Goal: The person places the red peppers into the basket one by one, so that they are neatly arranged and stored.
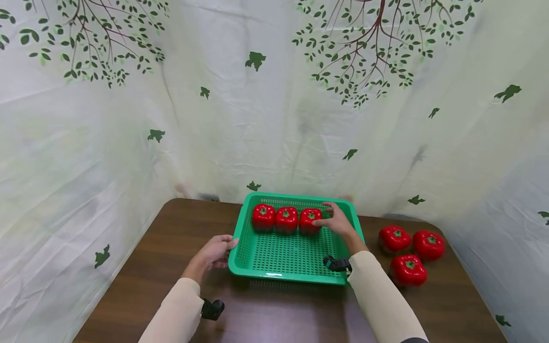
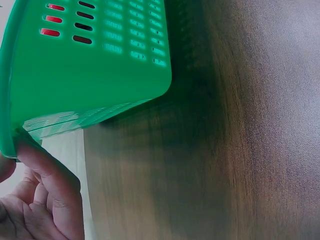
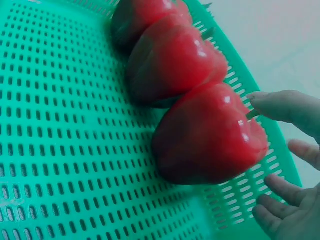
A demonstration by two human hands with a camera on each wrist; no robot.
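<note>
Three red bell peppers stand in a row along the far side of a green plastic basket: a left one, a middle one and a right one. My left hand pinches the basket's left rim between thumb and finger; the left wrist view shows this grip from below. Over the basket's right part, my right hand is beside the right pepper. Its fingers are spread apart, and the thumb is by that pepper's green stem. Whether the thumb touches it, I cannot tell.
Three more red bell peppers, a back left one, a right one and a front one, sit right of the basket on the brown wooden table. A leaf-printed white cloth hangs behind the table and along its sides.
</note>
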